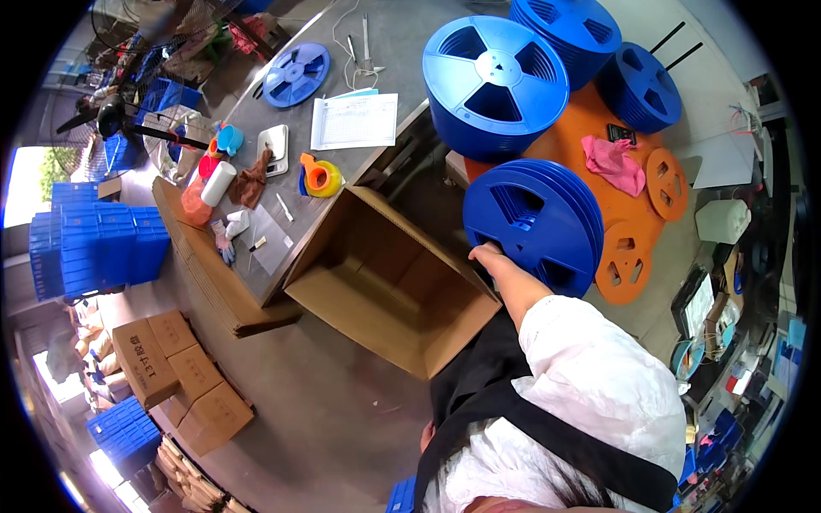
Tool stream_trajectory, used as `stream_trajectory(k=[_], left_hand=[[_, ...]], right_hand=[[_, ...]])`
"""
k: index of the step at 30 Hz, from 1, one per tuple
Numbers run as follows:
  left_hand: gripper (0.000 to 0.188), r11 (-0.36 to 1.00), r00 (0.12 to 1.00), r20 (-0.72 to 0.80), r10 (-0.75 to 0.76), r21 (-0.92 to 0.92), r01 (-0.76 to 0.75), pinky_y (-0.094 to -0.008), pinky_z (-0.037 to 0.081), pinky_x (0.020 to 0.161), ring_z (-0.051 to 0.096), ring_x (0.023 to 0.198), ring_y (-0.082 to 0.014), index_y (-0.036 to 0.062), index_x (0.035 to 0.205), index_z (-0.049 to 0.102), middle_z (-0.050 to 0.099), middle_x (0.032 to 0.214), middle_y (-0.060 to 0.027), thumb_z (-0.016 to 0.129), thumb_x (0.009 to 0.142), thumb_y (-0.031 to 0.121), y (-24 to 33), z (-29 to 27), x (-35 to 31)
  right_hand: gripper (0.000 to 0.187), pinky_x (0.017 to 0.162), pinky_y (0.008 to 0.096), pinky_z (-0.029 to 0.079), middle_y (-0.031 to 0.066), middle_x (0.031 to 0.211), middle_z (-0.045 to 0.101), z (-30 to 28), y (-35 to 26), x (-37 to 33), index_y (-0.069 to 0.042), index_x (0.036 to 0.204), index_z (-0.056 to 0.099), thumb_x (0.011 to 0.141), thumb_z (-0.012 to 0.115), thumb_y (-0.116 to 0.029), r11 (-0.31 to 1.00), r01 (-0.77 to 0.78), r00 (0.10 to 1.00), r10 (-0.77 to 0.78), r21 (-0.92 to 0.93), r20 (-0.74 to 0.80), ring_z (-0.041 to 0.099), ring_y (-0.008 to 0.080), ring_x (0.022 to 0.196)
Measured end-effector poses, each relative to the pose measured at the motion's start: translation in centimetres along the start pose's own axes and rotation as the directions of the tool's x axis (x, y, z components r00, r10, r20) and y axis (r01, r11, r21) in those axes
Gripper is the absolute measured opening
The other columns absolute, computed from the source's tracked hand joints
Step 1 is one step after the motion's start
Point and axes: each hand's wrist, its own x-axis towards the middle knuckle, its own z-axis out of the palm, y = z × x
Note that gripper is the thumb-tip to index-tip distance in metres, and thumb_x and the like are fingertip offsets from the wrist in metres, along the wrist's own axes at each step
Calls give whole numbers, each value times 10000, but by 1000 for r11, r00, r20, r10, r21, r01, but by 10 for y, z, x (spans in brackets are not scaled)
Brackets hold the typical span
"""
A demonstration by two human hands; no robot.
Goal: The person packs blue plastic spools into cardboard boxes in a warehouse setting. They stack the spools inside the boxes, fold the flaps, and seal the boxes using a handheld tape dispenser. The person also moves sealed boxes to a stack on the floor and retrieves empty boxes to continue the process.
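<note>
My right hand [487,253] reaches forward to a tilted stack of blue plastic reels [523,221]. Its fingers are hooked at the lower left cut-out of the front reel and partly hidden there. The stack leans with its round face toward me, at the edge of an orange surface. Only a sliver of skin, apparently my left hand [427,436], shows low beside the black apron; its fingers are hidden. Directly left of the reels, an open cardboard box [389,291] stands tilted against the table, with nothing seen inside.
More blue reel stacks [496,77] stand behind. Orange discs [623,263] and a pink cloth [614,165] lie to the right. The grey table [282,201] bears a paper sheet [354,121], a scale [274,147] and tape rolls [321,178]. Closed cartons [184,376] and blue crates [98,244] stand left.
</note>
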Motion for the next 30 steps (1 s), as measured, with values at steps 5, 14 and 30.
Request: stream_trajectory(k=[5, 14, 30], left_hand=[[407, 1000, 998, -60, -24, 11, 24, -299, 471, 883, 593, 1023, -177, 2, 1316, 484, 625, 1148, -116, 545, 966, 200, -12, -24, -22], [406, 993, 995, 17, 98, 57, -99, -298, 459, 897, 583, 1041, -172, 5, 1322, 479, 621, 1162, -101, 544, 969, 196, -34, -52, 26], [338, 831, 867, 85, 490, 254, -495, -349, 457, 950, 603, 1106, -261, 20, 1219, 580, 633, 1187, -156, 565, 931, 197, 106, -82, 152]], right_hand=[[662, 1007, 369, 415, 231, 1322, 510, 12, -38, -47, 47, 1230, 527, 656, 729, -213, 996, -83, 983, 87, -33, 162, 484, 337, 1242], [843, 1052, 373, 369, 218, 1396, 442, 0, 28, -27, 37, 1328, 456, 615, 787, -267, 986, 16, 999, -11, -167, 32, 442, 343, 1281], [717, 802, 413, 535, 92, 949, 604, -218, 45, -341, -7, 1312, 449, 720, 713, -312, 427, 279, 823, -567, 860, 15, 616, 251, 811]])
